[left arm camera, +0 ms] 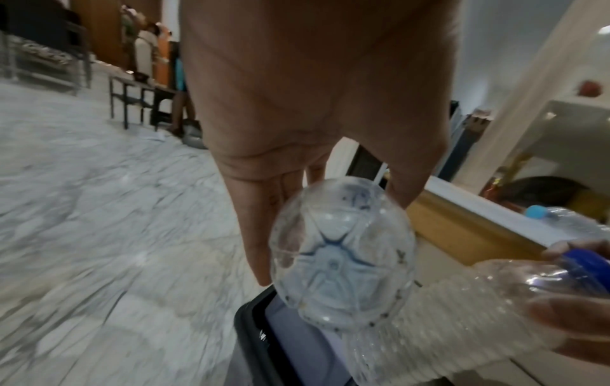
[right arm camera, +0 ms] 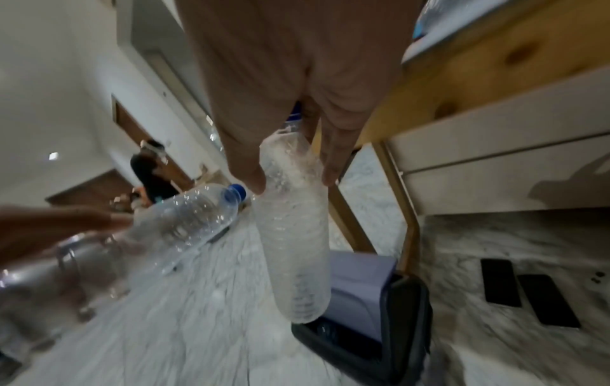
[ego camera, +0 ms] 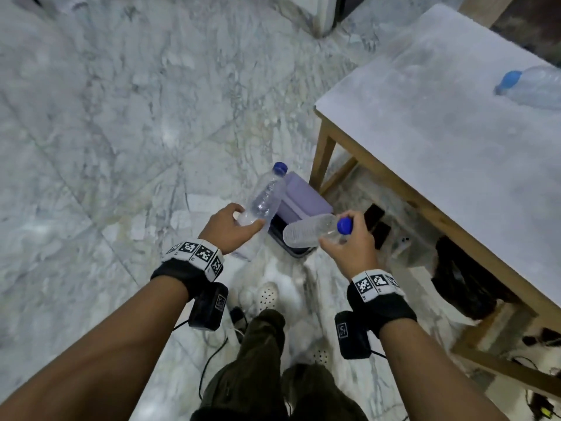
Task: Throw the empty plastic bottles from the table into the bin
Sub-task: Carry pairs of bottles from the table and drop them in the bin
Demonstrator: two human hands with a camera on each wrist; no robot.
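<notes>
Over the marble floor (ego camera: 121, 117) by the table (ego camera: 440, 147), my left hand (ego camera: 226, 227) curls round one light, crushable bottle's (ego camera: 265, 197) base and my right hand (ego camera: 349, 247) pinches another bottle (ego camera: 309, 230) near its stiffer neck, both just above the bin (ego camera: 299, 208) below my fingers.

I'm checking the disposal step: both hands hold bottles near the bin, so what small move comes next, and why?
Probably release the right hand's bottle: its base already hangs over the open bin, while the left hand's bottle sits off to the side, cap up.

bin (ego camera: 299, 208) beside table (ego camera: 440, 141), bottle (ego camera: 534, 86) on table
</notes>
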